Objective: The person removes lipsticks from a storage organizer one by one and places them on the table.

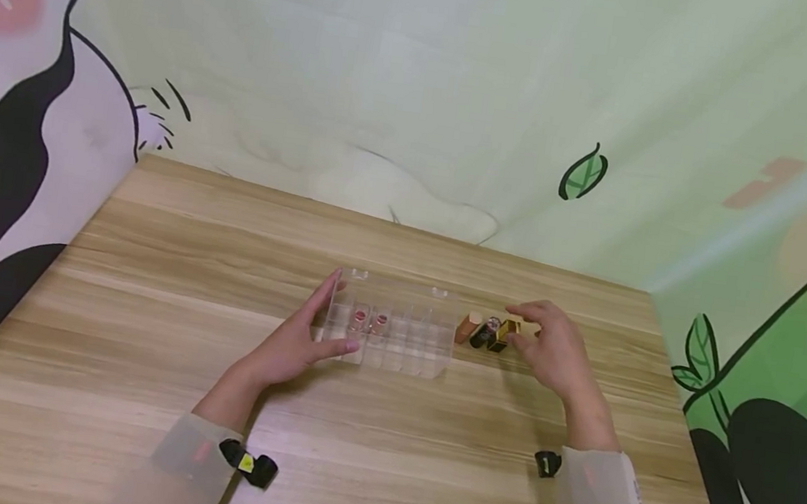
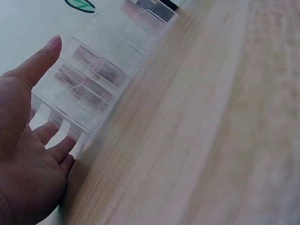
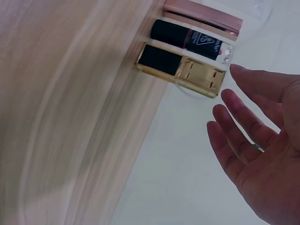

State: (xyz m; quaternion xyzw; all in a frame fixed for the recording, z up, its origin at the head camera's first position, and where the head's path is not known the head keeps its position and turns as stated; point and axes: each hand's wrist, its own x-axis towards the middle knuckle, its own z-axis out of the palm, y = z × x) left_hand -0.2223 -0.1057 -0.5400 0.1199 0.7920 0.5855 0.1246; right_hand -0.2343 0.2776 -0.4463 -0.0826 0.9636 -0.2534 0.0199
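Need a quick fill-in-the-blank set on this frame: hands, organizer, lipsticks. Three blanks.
1. The left hand rests against the clear organizer's ____ end.
2. The organizer already holds ____ lipsticks.
3. The right hand, fingers straight, reaches toward the ____ lipsticks standing on the table beside the organizer.

Missing words: left; two; three

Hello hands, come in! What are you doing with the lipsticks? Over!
Left hand open, steadying clear organizer box. Right hand open, reaching gold-and-black lipstick, not gripping. Two lipsticks already slotted. Nothing blocking.
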